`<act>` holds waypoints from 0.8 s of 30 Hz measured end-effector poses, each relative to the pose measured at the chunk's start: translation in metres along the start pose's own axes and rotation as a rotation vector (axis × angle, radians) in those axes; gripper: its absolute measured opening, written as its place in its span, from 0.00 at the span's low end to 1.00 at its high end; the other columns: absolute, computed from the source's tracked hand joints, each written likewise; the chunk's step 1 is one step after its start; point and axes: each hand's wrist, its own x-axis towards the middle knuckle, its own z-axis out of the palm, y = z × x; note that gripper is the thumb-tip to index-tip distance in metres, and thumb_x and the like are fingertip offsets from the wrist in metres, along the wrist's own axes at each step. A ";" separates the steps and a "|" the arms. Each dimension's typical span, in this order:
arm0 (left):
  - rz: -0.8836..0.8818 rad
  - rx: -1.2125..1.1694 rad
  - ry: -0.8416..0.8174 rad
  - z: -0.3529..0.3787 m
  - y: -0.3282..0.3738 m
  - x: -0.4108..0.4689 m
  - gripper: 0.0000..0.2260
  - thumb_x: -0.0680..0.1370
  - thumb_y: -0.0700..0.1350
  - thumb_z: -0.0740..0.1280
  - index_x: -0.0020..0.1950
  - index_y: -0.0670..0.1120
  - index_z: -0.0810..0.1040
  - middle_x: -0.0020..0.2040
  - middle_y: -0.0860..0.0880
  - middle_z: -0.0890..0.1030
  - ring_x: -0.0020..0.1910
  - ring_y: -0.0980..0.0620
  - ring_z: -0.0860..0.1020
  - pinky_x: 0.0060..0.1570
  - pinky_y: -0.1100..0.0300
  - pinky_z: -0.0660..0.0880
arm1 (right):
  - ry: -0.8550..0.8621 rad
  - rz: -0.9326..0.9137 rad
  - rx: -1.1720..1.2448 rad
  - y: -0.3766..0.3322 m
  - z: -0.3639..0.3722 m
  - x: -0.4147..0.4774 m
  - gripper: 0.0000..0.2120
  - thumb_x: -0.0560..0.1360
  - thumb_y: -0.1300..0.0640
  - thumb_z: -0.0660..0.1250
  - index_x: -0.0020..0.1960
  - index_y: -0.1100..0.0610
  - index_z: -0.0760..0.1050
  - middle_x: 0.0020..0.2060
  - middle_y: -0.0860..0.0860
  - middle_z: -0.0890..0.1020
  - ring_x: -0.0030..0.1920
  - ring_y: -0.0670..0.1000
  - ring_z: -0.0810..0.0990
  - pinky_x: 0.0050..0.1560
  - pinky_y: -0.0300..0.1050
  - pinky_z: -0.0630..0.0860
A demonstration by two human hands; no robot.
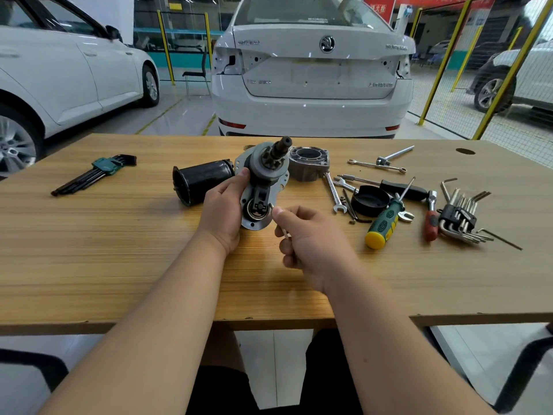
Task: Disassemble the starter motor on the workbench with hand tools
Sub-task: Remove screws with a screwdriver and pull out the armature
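Forearms [167, 310] reach over the workbench [89, 250] edge. Left hand [223, 214] grips the starter motor's drive assembly [266, 178], raised above the bench centre; black motor casing [203, 181] lies just behind. Right hand [311, 244] pinches a thin item [272, 207], unidentifiable, at the plate's lower rim. Risk: one-handed support may slip under prying, dropping small parts among the loose tools [386, 220]
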 end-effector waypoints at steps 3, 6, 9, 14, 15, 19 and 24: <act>-0.033 -0.022 -0.032 -0.001 0.003 0.001 0.12 0.82 0.49 0.61 0.52 0.43 0.82 0.49 0.41 0.84 0.50 0.45 0.82 0.49 0.51 0.77 | -0.050 -0.126 -0.423 -0.022 -0.018 0.009 0.10 0.76 0.50 0.70 0.39 0.53 0.76 0.31 0.47 0.78 0.25 0.45 0.70 0.24 0.38 0.67; -0.063 -0.031 -0.047 -0.001 0.004 0.002 0.15 0.82 0.49 0.60 0.58 0.40 0.79 0.55 0.37 0.82 0.54 0.41 0.81 0.52 0.49 0.77 | -0.139 -0.224 -0.861 -0.059 -0.029 0.022 0.10 0.74 0.47 0.70 0.39 0.52 0.78 0.32 0.46 0.80 0.27 0.45 0.72 0.25 0.37 0.70; -0.063 -0.006 -0.081 -0.003 0.005 0.003 0.17 0.83 0.49 0.59 0.61 0.38 0.78 0.56 0.37 0.81 0.52 0.43 0.81 0.49 0.51 0.76 | -0.233 -0.284 -1.190 -0.088 -0.022 0.033 0.09 0.74 0.46 0.71 0.37 0.49 0.78 0.32 0.44 0.80 0.28 0.40 0.75 0.29 0.37 0.69; -0.044 0.027 -0.122 -0.006 0.006 0.004 0.19 0.83 0.49 0.58 0.63 0.36 0.76 0.57 0.35 0.80 0.54 0.42 0.80 0.57 0.48 0.75 | -0.240 -0.350 -1.425 -0.108 -0.016 0.043 0.12 0.71 0.43 0.73 0.37 0.49 0.77 0.32 0.45 0.79 0.35 0.45 0.76 0.34 0.40 0.67; -0.042 0.027 -0.119 -0.006 0.006 0.004 0.18 0.83 0.49 0.58 0.62 0.36 0.77 0.56 0.35 0.80 0.54 0.42 0.80 0.58 0.47 0.74 | -0.226 -0.369 -1.418 -0.108 -0.017 0.043 0.12 0.70 0.42 0.74 0.38 0.49 0.77 0.33 0.45 0.79 0.35 0.45 0.76 0.33 0.40 0.67; -0.040 0.002 -0.105 -0.007 0.005 0.003 0.15 0.83 0.49 0.58 0.56 0.42 0.80 0.53 0.39 0.83 0.52 0.45 0.81 0.56 0.49 0.76 | -0.237 -0.433 -1.320 -0.097 -0.025 0.038 0.14 0.73 0.40 0.69 0.36 0.48 0.76 0.30 0.45 0.75 0.31 0.46 0.72 0.32 0.41 0.66; -0.040 -0.001 -0.077 -0.005 0.004 0.002 0.14 0.82 0.49 0.60 0.54 0.44 0.82 0.53 0.40 0.84 0.54 0.44 0.82 0.55 0.51 0.77 | -0.082 -0.520 -0.885 -0.085 -0.040 0.020 0.17 0.77 0.43 0.65 0.35 0.52 0.74 0.21 0.42 0.70 0.22 0.41 0.65 0.22 0.32 0.63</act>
